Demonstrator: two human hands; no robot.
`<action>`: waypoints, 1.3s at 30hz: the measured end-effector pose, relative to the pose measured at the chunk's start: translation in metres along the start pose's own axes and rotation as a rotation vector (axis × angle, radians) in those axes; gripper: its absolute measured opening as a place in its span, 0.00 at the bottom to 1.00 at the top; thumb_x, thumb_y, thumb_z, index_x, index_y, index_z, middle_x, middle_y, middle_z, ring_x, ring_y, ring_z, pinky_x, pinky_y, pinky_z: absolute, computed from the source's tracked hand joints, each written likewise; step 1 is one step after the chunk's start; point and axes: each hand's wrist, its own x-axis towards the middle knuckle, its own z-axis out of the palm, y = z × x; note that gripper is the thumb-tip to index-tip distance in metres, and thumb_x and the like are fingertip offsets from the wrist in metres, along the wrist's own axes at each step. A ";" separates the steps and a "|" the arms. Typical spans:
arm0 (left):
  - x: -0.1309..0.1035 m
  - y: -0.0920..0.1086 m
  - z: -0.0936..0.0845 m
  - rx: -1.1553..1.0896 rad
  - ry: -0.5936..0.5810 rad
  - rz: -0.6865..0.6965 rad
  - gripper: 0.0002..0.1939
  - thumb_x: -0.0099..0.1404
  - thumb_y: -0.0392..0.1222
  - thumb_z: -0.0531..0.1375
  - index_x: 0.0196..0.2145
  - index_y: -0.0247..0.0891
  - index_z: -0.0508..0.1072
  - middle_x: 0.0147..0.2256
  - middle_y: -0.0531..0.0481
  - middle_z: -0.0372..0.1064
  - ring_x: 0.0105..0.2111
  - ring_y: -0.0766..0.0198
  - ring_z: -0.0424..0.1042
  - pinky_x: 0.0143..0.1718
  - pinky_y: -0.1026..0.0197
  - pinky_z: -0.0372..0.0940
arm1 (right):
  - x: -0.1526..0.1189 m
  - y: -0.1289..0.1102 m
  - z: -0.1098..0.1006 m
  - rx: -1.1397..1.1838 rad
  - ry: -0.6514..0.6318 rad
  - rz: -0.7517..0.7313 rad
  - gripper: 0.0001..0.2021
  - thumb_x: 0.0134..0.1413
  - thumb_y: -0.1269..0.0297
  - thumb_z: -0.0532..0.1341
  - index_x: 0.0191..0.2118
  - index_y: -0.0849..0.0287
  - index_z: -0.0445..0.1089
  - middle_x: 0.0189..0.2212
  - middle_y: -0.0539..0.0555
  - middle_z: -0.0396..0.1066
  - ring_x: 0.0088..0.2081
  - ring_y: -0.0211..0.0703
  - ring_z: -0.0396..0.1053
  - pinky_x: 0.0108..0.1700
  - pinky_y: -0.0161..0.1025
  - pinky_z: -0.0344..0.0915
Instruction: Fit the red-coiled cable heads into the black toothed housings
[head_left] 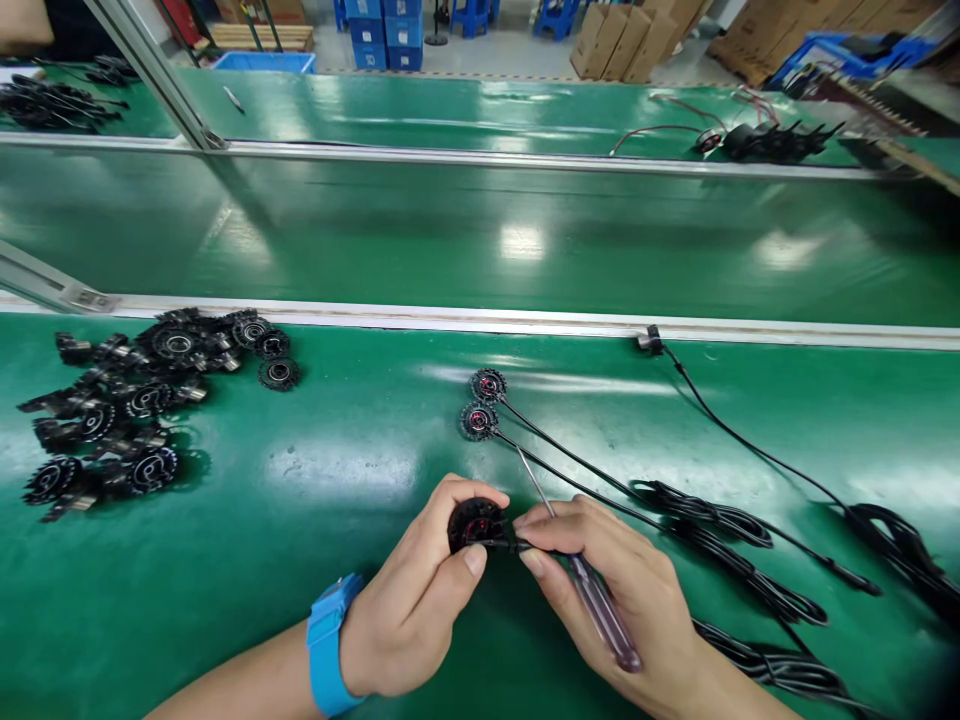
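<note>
Motor disc (474, 524) sits pinched in the left hand (420, 600) grip; right hand (607, 590) (holding a screwdriver (592, 590)) touches its right edge.

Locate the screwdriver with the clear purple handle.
Head view, lower centre-right: the clear purple-handled screwdriver lies in the right hand, beside the small black round motor part pinched by the left hand.

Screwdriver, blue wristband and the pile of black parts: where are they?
screwdriver (600, 610), head view, on its clear purple handle in the right hand.
blue wristband (328, 640), head view, middle of the band on the left wrist.
pile of black parts (124, 410), head view, centre of the heap.
</note>
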 end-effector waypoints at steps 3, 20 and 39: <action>0.000 0.000 0.001 -0.015 0.001 -0.009 0.13 0.78 0.46 0.48 0.58 0.49 0.62 0.47 0.49 0.61 0.42 0.59 0.62 0.47 0.55 0.58 | 0.001 0.001 0.001 -0.011 0.006 0.000 0.08 0.60 0.76 0.61 0.43 0.59 0.71 0.35 0.53 0.77 0.37 0.41 0.76 0.39 0.37 0.73; 0.002 0.002 -0.001 0.035 0.005 -0.029 0.14 0.78 0.42 0.47 0.58 0.50 0.60 0.48 0.49 0.61 0.43 0.58 0.62 0.48 0.53 0.58 | 0.001 -0.001 0.001 -0.108 0.066 -0.092 0.09 0.58 0.78 0.61 0.43 0.59 0.70 0.34 0.54 0.78 0.35 0.41 0.78 0.34 0.37 0.74; 0.001 0.004 0.001 0.126 0.042 -0.013 0.16 0.79 0.46 0.46 0.60 0.46 0.59 0.45 0.47 0.63 0.39 0.58 0.63 0.50 0.50 0.59 | 0.000 0.000 0.001 0.013 0.031 0.046 0.07 0.60 0.74 0.62 0.42 0.58 0.70 0.35 0.52 0.77 0.38 0.39 0.77 0.40 0.35 0.74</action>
